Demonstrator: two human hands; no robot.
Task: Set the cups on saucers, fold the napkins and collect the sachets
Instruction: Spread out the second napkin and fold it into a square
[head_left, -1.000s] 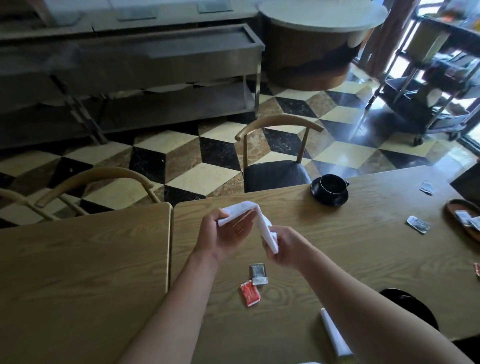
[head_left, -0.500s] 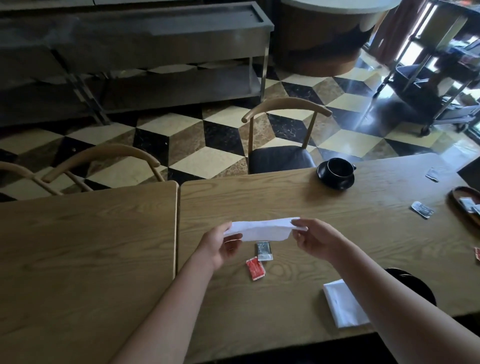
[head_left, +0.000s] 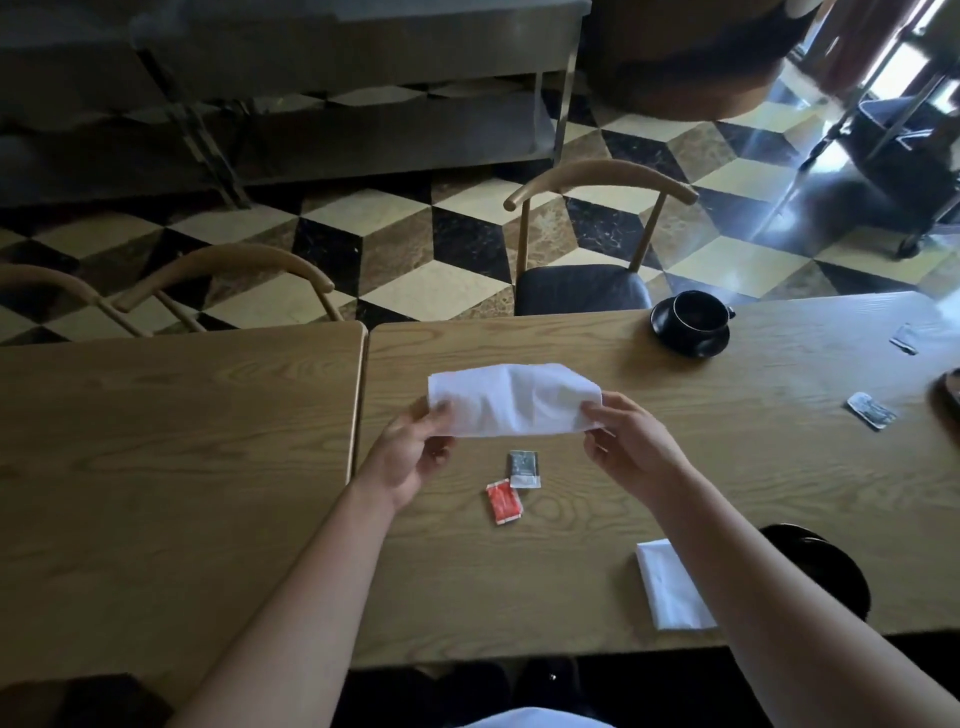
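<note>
A white napkin (head_left: 511, 399) is stretched flat above the wooden table (head_left: 727, 467). My left hand (head_left: 413, 452) pinches its left end and my right hand (head_left: 631, 441) pinches its right end. Below it on the table lie a grey sachet (head_left: 523, 468) and a red sachet (head_left: 504, 501). A black cup (head_left: 698, 312) stands on a black saucer (head_left: 691, 340) at the far edge. A folded white napkin (head_left: 670, 592) lies near the front edge, beside a black saucer (head_left: 826, 561) partly hidden by my right arm. Two more sachets (head_left: 871, 410) (head_left: 905, 339) lie at the right.
A second wooden table (head_left: 156, 467) adjoins on the left with a narrow gap between them. Wooden chairs (head_left: 592, 244) (head_left: 218, 280) stand along the far side. A brown tray's edge (head_left: 950, 387) shows at the right border. A steel counter and a cart stand beyond on the chequered floor.
My hands have moved apart and spread the napkin from a bunched fold into a flat strip. The view has tilted down toward the table.
</note>
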